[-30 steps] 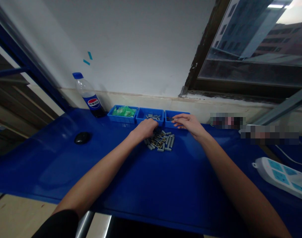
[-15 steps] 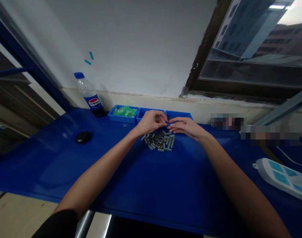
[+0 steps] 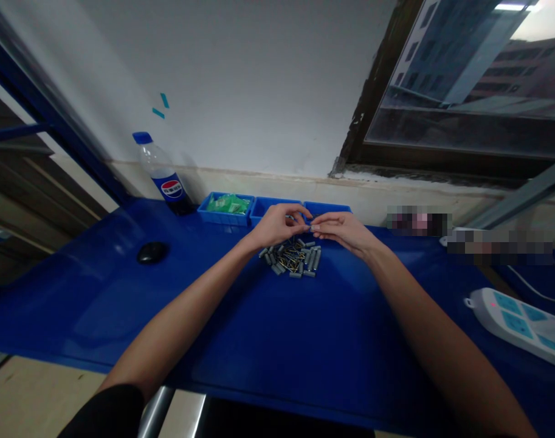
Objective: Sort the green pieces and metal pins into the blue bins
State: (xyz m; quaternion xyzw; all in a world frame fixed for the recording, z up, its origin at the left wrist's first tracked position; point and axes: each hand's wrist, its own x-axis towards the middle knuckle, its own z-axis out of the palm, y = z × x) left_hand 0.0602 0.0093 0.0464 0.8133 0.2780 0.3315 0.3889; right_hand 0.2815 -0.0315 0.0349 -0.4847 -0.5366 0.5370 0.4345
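My left hand [image 3: 281, 224] and my right hand [image 3: 343, 232] meet fingertip to fingertip above a pile on the blue table. Thumb and fingers of each are pinched closed. Whatever lies between the tips is too small and covered to name. Just below them are grey plastic wall plugs [image 3: 313, 260] and brass-coloured screws [image 3: 290, 261], heaped loosely together. Behind my hands stand the middle blue bin [image 3: 277, 202] and the right blue bin [image 3: 332, 210], both partly hidden by my fingers.
A left blue bin [image 3: 216, 217] holds green packets [image 3: 230, 204]. Beside it stands a cola bottle [image 3: 171, 188] against the wall. A black mouse [image 3: 152, 252] lies on the left of the table [image 3: 277, 347]. At right is a white power strip [image 3: 509, 319].
The fingers of my right hand have drawn closer together and nearer the left fingertips. The left hand stays about where it was. The view has shifted slightly.
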